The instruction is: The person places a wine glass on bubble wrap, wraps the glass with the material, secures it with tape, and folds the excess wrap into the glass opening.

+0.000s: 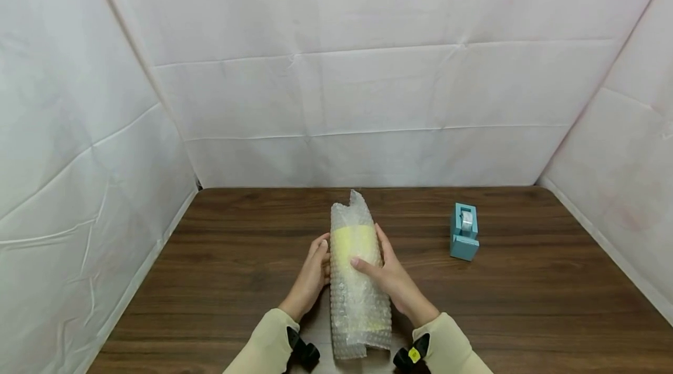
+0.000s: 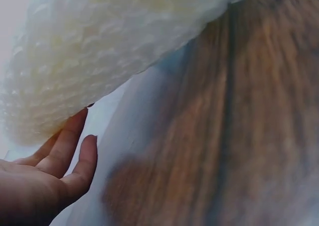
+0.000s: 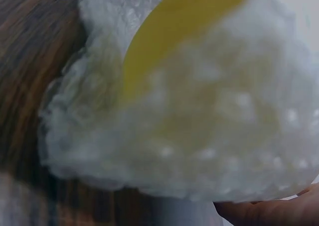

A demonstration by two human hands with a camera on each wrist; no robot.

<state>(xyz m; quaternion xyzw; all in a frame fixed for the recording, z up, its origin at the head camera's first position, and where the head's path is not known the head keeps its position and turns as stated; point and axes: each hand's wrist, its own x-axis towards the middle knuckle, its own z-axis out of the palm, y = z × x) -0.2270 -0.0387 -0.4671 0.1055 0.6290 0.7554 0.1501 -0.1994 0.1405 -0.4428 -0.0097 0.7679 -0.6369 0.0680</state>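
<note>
A long bundle of bubble wrap (image 1: pixel 360 298) stretches between the two hands, with a yellow item (image 1: pixel 353 245) showing through its upper half. My right hand (image 1: pixel 395 281) grips the right side, thumb laid across the front and fingers along the far edge. On the other side, my left hand (image 1: pixel 310 277) touches the wrap with fairly straight fingers (image 2: pixel 70 136), its thumb beside the edge. In the right wrist view, a curved yellow surface (image 3: pixel 169 32) shows bare at the wrap's loose end, and most of the right hand is hidden behind the bundle.
A blue tape dispenser (image 1: pixel 465 232) with a roll of clear tape stands to the right on the dark wooden table (image 1: pixel 526 280). White cloth walls (image 1: pixel 368 87) close off the back and both sides. Dark wrist cameras (image 1: pixel 304 353) are strapped over the cream sleeves.
</note>
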